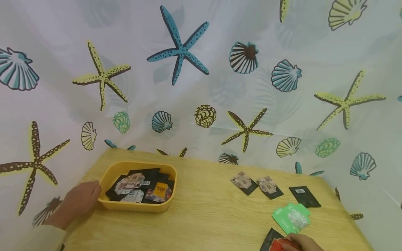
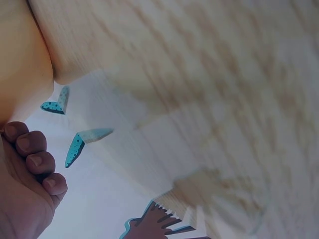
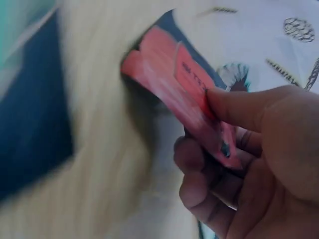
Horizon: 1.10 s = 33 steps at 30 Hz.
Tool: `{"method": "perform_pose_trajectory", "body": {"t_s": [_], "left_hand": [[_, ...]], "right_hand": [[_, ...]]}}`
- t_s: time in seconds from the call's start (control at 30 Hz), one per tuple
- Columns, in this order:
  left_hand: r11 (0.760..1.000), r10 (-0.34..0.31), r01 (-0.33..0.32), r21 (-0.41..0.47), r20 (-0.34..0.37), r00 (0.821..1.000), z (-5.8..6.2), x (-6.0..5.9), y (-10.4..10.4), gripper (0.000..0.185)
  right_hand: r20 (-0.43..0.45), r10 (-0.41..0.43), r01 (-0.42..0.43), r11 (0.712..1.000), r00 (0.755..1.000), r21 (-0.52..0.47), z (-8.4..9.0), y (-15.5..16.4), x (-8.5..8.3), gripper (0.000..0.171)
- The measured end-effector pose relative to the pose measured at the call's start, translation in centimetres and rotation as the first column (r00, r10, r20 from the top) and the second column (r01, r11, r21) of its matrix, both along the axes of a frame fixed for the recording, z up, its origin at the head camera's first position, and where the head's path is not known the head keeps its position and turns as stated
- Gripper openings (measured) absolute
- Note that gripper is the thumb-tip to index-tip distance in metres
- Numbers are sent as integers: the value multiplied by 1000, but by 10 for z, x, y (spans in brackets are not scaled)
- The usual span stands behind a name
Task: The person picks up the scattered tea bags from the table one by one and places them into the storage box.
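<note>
Your right hand pinches a red sachet by one end between thumb and fingers, the free end sticking out over a dark packet just beneath. It looks light, thin, floppy and slick, so keep the pinch well in from the edge. Your left hand rests against the yellow tray, fingers curled by its wall, on a wooden table backed by a seashell curtain.

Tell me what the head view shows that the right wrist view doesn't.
Only the head view shows the yellow tray of packets with the left hand against its side, plus the green packet and three dark packets laid out on the table. Only the right wrist view shows the fingers pinching the red packet up close. Both show the right hand, the red packet, a dark packet beside it, the wooden table and the seashell curtain.
</note>
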State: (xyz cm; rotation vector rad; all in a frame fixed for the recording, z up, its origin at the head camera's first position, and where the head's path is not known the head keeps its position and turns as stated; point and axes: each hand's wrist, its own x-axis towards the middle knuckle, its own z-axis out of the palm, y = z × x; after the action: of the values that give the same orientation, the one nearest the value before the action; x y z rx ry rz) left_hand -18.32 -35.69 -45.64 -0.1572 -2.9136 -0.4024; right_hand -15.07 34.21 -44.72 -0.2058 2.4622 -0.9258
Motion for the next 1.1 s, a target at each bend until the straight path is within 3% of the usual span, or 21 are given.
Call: {"method": "perform_pose_trajectory", "body": {"t_s": [0.1, 0.17, 0.43, 0.57, 0.73, 0.83, 0.97, 1.1], "left_hand": [[1000, -9, 8, -2, -24, 1000, -1, 1, 1, 35], [1000, -10, 10, -4, -30, 999, 0, 1, 2, 35], [1000, 11, -11, -9, -6, 1000, -1, 1, 2, 34], [1000, 10, -10, -15, -9, 1000, 0, 0, 2, 34], [1000, 19, -19, -3, 7, 1000, -1, 0, 3, 35], [1000, 31, -31, 0, 34, 999, -2, 0, 4, 35], [999, 43, -42, -8, 49, 998, -1, 0, 4, 36], [999, 44, -43, -21, 41, 998, 3, -1, 4, 35]], "right_hand": [[-7, 109, -108, 971, 994, -215, 11, -19, -5, 38], [-34, 150, -154, 947, 988, -282, 19, -37, -8, 35], [-213, 121, -186, 928, 969, -322, 58, -127, -34, 33], [-269, 85, -180, 919, 959, -352, 67, -180, -53, 34], [-299, 46, -178, 885, 953, -431, 64, -253, -77, 31], [-313, 59, -197, 881, 948, -431, 60, -291, -88, 28], [-349, 83, -226, 893, 933, -389, 57, -329, -97, 27], [-428, 79, -227, 923, 900, -309, 55, -356, -103, 26]]}}
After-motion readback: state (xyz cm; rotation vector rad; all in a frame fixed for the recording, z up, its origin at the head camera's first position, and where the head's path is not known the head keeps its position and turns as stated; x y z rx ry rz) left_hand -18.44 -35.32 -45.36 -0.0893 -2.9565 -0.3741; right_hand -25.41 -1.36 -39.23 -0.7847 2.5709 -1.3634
